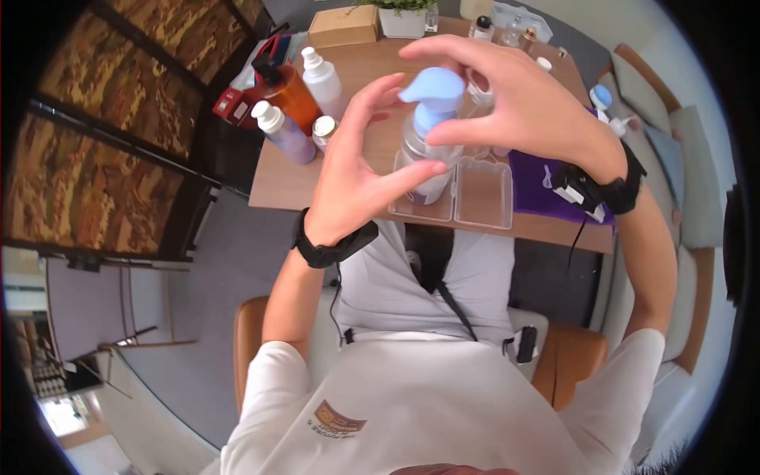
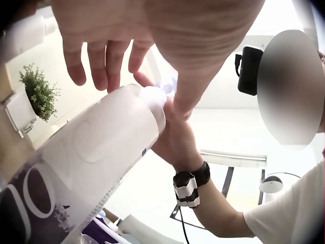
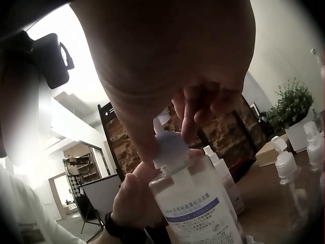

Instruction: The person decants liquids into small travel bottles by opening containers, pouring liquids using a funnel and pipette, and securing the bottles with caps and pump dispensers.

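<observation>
A clear pump bottle (image 1: 427,162) with a light blue pump head (image 1: 437,89) stands upright at the front of the table. In the right wrist view its label (image 3: 195,208) bears a blue stripe. My right hand (image 1: 518,103) reaches over from the right and holds the pump's collar (image 3: 171,150) between thumb and fingers, with the index finger stretched out past the spout. On the left side, my left hand (image 1: 356,170) is held loosely around the bottle, its thumb near the bottle's shoulder and its fingers spread. The left wrist view shows the bottle's purple printed side (image 2: 43,203).
A clear divided tray (image 1: 484,190) lies at the front edge, beside a purple cloth (image 1: 534,186). Several bottles, one of them amber (image 1: 289,95), and a small jar (image 1: 324,131) stand at the left. Behind are a cardboard box (image 1: 343,26) and a potted plant (image 1: 404,20).
</observation>
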Motion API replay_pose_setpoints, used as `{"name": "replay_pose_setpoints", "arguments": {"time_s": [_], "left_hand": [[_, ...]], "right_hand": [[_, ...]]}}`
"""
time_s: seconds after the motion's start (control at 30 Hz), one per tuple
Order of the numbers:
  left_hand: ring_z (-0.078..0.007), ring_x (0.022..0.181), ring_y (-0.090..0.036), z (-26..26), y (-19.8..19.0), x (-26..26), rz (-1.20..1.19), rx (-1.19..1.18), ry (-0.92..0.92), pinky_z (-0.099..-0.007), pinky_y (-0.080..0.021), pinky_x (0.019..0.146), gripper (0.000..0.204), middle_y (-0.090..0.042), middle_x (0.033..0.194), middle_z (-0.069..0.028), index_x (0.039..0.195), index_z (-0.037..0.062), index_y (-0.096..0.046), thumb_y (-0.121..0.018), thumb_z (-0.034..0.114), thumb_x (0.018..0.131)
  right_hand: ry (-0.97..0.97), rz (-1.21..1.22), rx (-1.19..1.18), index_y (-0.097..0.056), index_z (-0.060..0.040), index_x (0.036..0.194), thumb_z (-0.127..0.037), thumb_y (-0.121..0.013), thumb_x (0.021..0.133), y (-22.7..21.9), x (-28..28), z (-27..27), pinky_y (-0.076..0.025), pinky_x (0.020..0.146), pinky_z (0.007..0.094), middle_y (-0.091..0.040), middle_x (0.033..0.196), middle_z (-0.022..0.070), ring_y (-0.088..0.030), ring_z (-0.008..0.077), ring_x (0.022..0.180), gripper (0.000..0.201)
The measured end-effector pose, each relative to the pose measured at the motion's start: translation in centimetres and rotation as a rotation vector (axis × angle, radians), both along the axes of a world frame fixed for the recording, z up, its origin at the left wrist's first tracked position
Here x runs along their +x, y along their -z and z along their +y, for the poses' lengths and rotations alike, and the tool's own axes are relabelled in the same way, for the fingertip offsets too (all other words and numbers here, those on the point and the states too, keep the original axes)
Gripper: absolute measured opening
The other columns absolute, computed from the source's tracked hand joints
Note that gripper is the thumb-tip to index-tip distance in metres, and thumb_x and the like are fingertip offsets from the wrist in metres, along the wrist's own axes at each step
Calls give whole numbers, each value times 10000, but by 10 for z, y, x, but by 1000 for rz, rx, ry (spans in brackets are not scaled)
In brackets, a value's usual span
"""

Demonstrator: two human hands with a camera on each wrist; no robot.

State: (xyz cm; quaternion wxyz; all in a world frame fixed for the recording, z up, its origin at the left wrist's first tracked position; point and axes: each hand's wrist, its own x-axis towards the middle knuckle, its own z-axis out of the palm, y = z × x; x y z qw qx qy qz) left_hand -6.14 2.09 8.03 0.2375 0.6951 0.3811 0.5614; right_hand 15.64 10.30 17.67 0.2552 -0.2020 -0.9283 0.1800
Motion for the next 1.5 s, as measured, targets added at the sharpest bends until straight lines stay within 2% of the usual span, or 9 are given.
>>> {"name": "replay_pose_setpoints", "arguments": {"time_s": [0.07, 0.2, 0.4, 0.5, 0.83, 0.97, 1.1, 1.3, 1.5], "left_hand": [[-250, 1290, -619, -1, -3, 3, -16, -75, -4, -431, -490, 1087, 943, -588, 1462, -150, 1522, 27, -477, -959, 223, 736], [-257, 1237, -629, 3, 2, 5, -41, -66, -10, -428, -487, 1087, 954, -615, 1413, -143, 1528, 27, -467, -958, 218, 733], [-257, 1239, -627, 1, -4, 8, -41, -81, -4, -422, -480, 1087, 976, -644, 1343, -146, 1544, 19, -432, -952, 205, 740], [-249, 1250, -618, 2, -6, 8, -31, -79, 16, -418, -471, 1093, 959, -639, 1343, -146, 1545, 3, -420, -940, 180, 759], [-245, 1306, -569, 2, -5, 10, -104, -153, 107, -411, -447, 1114, 965, -568, 1418, -152, 1585, -8, -335, -895, 32, 801], [-248, 1314, -558, 1, -5, 11, -122, -147, 118, -415, -447, 1114, 962, -558, 1427, -153, 1586, -12, -331, -889, 10, 802], [-251, 1310, -558, 3, -5, 8, -100, -129, 124, -413, -454, 1109, 965, -551, 1435, -155, 1589, -14, -323, -883, -6, 803], [-254, 1310, -560, -2, -8, 16, -152, -182, 109, -409, -457, 1108, 968, -548, 1437, -158, 1588, -20, -322, -890, 10, 805], [-253, 1312, -563, 6, -3, 9, -78, -122, 116, -411, -449, 1115, 963, -560, 1424, -155, 1583, -33, -331, -899, 42, 809]], "right_hand": [[9, 4, -34, -570, -156, 1499, -237, -833, 810, 5, -1, -1, -456, 815, 322, -701, 1120, 44, -582, 171, 939, 741], [-58, 28, -173, -555, -127, 1509, -252, -824, 816, -4, 3, -3, -472, 874, 316, -700, 1117, 66, -618, 182, 997, 753], [4, 33, 101, -593, -115, 1478, -228, -767, 827, 5, -2, 0, -524, 819, 338, -725, 1182, 97, -666, 219, 985, 684], [-18, 30, -98, -605, -107, 1462, -254, -766, 829, -7, 3, -12, -539, 798, 353, -736, 1180, 111, -676, 233, 927, 669], [-15, 91, -85, -634, -96, 1405, -317, -795, 838, 7, 4, -3, -526, 730, 327, -728, 1091, 131, -667, 215, 844, 630], [-138, -89, -215, -452, 45, 1508, -229, -742, 912, -36, 27, -22, -549, 924, 366, -710, 1138, 226, -699, 316, 1057, 718], [-121, -120, -275, -478, 48, 1478, -261, -707, 886, -17, 11, -4, -551, 899, 393, -688, 1140, 269, -689, 379, 1056, 706], [-201, 113, 92, -544, 75, 1405, -257, -718, 868, 5, 4, 4, -547, 913, 399, -669, 1217, 278, -680, 377, 1104, 654], [-222, -43, -153, -622, 51, 1299, -226, -728, 857, -27, 21, -4, -543, 883, 389, -665, 1168, 219, -674, 319, 1056, 532]]}}
